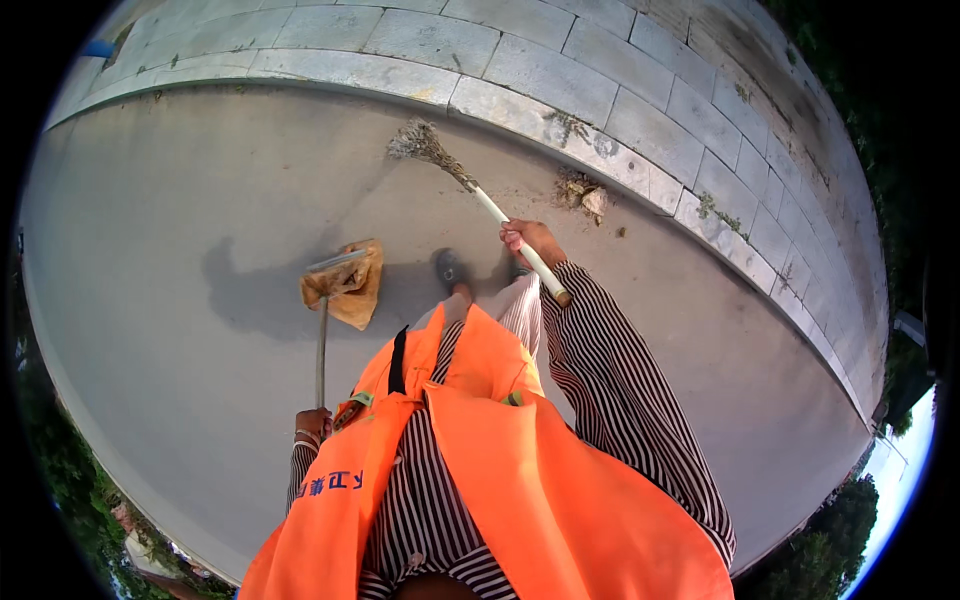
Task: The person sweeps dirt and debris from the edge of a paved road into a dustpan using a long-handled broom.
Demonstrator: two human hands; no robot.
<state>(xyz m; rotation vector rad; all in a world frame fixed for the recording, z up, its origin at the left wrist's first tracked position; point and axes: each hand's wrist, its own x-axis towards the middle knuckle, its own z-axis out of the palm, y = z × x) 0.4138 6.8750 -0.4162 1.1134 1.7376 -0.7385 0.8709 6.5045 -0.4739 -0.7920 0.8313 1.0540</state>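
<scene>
In my right hand (531, 241) is a broom with a white handle (495, 206). Its frayed bristle head (424, 144) points away from me, close to the stone kerb (517, 107); whether it touches the ground I cannot tell. My left hand (312, 424) is closed around the thin pole (322, 360) of a long-handled dustpan. At the pole's far end hangs the dustpan's yellowish-brown bag (358, 289), near the road surface. A small heap of dry leaves and litter (582, 195) lies beside the kerb, to the right of the broom head.
Grey pavement slabs (427, 37) run along the kerb's far side. Weeds (716, 210) grow from the kerb joints. My shoe (449, 268) stands on the concrete road (187, 180), where my shadow falls leftward. An orange vest (510, 457) covers my torso. Trees (840, 544) border the view.
</scene>
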